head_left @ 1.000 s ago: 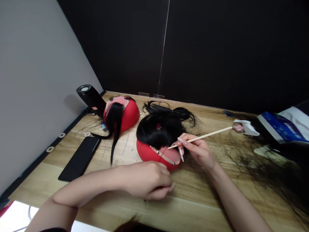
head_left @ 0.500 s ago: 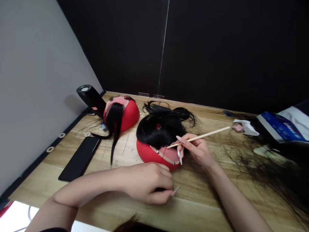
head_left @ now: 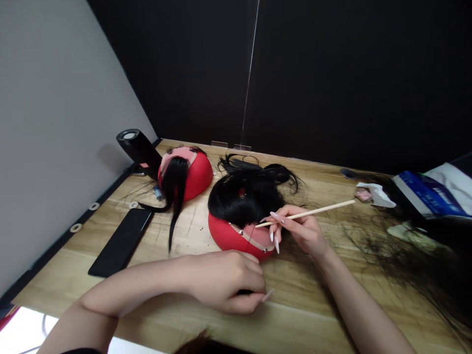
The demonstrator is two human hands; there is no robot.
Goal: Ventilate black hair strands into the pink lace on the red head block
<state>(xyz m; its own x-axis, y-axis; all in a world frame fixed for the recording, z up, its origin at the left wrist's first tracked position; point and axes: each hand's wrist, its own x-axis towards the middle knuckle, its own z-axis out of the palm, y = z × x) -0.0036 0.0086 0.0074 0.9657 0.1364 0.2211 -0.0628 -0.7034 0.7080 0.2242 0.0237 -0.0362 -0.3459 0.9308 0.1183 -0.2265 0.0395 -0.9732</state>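
Observation:
A red dome-shaped wig block [head_left: 224, 234] lies on the table, with black hair [head_left: 236, 196] over its back and a pink mesh patch [head_left: 263, 236] in front. My right hand [head_left: 300, 230] pinches a ventilating needle [head_left: 320, 210] with a long pale wooden handle; its point meets the pink mesh at the hair's edge. My left hand [head_left: 236, 282] is closed in front of the block, fingers curled and partly hidden. From the needle's point a thin dark strand runs down towards that hand. What the left fingers hold cannot be seen.
Behind to the left stands a second red wig block [head_left: 201, 177] with black hair, beside a black cylindrical speaker [head_left: 142, 155]. A black phone [head_left: 121, 241] lies at left. Loose dark hair [head_left: 387, 250], a crumpled white wrapper [head_left: 381, 195] and a blue-and-white packet [head_left: 427, 191] lie at right.
The outer end of the needle's handle has dipped slightly and moved a little right as my right hand turned. My left hand and the wig blocks look nearly unmoved.

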